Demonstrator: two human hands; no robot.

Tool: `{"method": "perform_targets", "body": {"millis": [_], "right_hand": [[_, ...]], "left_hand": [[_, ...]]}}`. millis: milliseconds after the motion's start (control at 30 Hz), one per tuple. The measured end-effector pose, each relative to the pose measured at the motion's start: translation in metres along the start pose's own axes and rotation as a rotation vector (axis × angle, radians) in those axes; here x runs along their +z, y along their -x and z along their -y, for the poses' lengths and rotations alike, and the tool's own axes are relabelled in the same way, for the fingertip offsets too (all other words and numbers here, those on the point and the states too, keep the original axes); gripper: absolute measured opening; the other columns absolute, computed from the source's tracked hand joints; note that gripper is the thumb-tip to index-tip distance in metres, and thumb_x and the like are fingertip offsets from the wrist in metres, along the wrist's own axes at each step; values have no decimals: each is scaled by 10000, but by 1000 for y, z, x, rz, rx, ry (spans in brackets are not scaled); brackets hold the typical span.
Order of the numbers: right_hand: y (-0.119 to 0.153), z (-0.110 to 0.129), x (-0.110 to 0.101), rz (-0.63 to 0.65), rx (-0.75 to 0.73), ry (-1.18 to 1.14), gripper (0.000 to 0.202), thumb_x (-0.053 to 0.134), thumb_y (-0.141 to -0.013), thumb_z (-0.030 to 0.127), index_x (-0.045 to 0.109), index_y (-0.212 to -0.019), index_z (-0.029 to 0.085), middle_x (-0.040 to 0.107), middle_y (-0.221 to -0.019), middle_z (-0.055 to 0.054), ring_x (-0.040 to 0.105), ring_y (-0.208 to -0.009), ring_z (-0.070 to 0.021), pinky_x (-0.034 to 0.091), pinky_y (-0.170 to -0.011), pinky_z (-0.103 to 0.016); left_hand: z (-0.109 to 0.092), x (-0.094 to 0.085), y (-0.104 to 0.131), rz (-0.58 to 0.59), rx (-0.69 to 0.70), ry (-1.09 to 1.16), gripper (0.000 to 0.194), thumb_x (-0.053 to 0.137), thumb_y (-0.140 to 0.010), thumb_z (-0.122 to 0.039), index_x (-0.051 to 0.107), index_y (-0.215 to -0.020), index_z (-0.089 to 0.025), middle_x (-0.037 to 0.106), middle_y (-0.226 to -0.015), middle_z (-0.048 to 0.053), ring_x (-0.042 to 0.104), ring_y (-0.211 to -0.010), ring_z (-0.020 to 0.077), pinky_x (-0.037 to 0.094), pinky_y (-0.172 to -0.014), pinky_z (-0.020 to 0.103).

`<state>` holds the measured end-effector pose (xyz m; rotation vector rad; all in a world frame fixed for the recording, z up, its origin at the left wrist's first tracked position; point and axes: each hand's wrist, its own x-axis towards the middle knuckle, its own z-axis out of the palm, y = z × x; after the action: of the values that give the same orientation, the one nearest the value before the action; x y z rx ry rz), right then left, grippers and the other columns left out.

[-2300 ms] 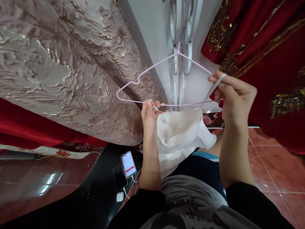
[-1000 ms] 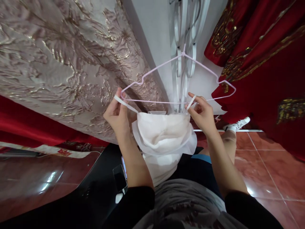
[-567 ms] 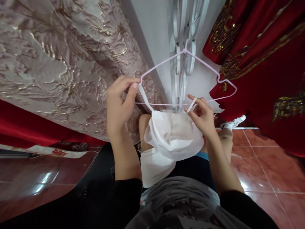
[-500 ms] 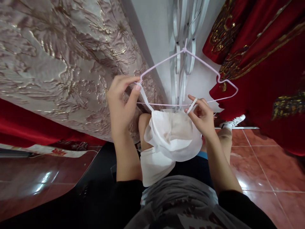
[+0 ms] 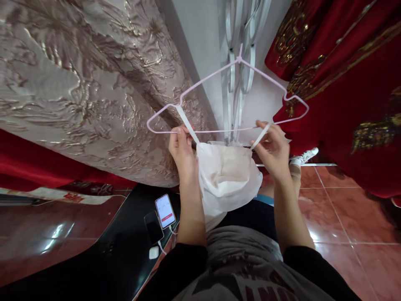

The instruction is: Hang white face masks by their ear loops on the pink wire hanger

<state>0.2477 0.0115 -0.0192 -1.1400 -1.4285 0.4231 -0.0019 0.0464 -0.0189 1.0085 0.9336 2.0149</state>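
Note:
A pale pink hanger [image 5: 262,75] hangs in front of me against a white metal lattice. My left hand [image 5: 184,156] is closed, pinching the left part of its lower bar between thumb and fingers. The left strap [image 5: 188,124] of a thin white garment [image 5: 234,177] is looped over the hanger's left notch. My right hand [image 5: 276,152] is closed around the garment's right strap [image 5: 260,136], stretching it up close to the lower bar. Below the hanger, the garment sags over my lap. Part of it is hidden behind my left forearm.
A pink-beige curtain [image 5: 103,96] with metallic relief covers the left, and red fabric [image 5: 338,125] with gold ornament hangs on the right. Two phones, one lit [image 5: 165,211] and one dark [image 5: 153,228], lie with cables and a small white case [image 5: 153,252] on a black bench [image 5: 103,255].
My left hand has gone from the hanger's left notch down to its lower bar, leaving the left strap hooked there. My right hand has moved slightly right, pulling the right strap.

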Motion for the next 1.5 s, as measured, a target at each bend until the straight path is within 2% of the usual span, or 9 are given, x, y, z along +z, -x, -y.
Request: {"method": "perform_targets", "body": {"millis": [133, 233, 500, 700, 967, 1133, 1233, 1400, 1500], "right_hand": [[-17, -36, -28, -470, 7, -74, 389, 855, -885, 525, 776, -1138, 240, 754, -1006, -63, 642, -772, -170, 557, -705, -347], [-45, -52, -51, -591, -73, -119, 426, 948, -770, 534, 793, -1023, 229, 763, -909, -92, 701, -799, -219, 572, -755, -401], [-88, 24, -72, -49, -178, 208, 156, 833, -967, 463, 774, -882, 345, 776, -885, -56, 664, -821, -220, 561, -795, -435], [-60, 60, -58, -233, -514, 249, 178, 781, -982, 404, 763, -1111, 282, 741, -1089, -110, 719, -1083, -312, 573, -940, -528], [-19, 37, -16, 75, -325, 366, 367, 681, -1034, 382, 727, -1394, 324, 777, -1431, -80, 687, -1384, -341, 501, -1229, -623], [-15, 14, 9, 154, -281, 456, 289, 689, -1023, 407, 779, -1285, 324, 798, -1180, -50, 673, -1193, -310, 406, -1304, -671], [-13, 8, 18, 100, -270, 440, 215, 661, -1054, 441, 791, -1184, 330, 761, -1044, -34, 650, -1079, -274, 398, -1315, -660], [-11, 9, 18, 19, -261, 389, 245, 638, -1082, 494, 796, -1026, 315, 720, -915, -19, 647, -1002, -243, 379, -1332, -659], [-12, 15, 11, 32, -233, 364, 284, 636, -1080, 523, 794, -970, 314, 720, -890, -15, 645, -989, -239, 352, -1349, -661]], "left_hand": [[1, -3, 0, 74, -49, -27, 509, 779, -960, -736, 649, -881, -250, 765, -916, 40, 785, -895, 198, 636, -900, 338], [1, -6, -4, 87, -63, -37, 561, 812, -903, -779, 640, -864, -246, 759, -859, 25, 786, -807, 190, 646, -858, 335], [8, -3, -6, 72, -126, -12, 568, 832, -884, -773, 642, -848, -239, 762, -848, 41, 766, -757, 191, 641, -808, 339], [12, -2, -5, 62, -149, 23, 506, 823, -932, -707, 630, -880, -242, 724, -860, 34, 685, -717, 159, 576, -734, 302], [3, 0, -2, 65, -135, 56, 500, 872, -892, -695, 659, -886, -242, 736, -882, 40, 647, -713, 155, 561, -733, 300], [12, 4, 13, -1, -121, -19, 501, 788, -940, -739, 739, -966, -241, 760, -1038, 76, 731, -939, 205, 586, -861, 318], [10, -1, 26, 87, -76, -247, 401, 778, -994, -651, 816, -1010, -252, 753, -1119, 81, 709, -1043, 225, 571, -910, 325], [-32, -22, 39, 148, -1, -475, 307, 896, -926, -545, 837, -864, -250, 658, -909, 44, 608, -865, 209, 536, -816, 326], [-77, -38, 30, 399, -205, -396, 378, 921, -883, -612, 837, -862, -245, 657, -783, 45, 575, -698, 192, 500, -643, 340]]}}
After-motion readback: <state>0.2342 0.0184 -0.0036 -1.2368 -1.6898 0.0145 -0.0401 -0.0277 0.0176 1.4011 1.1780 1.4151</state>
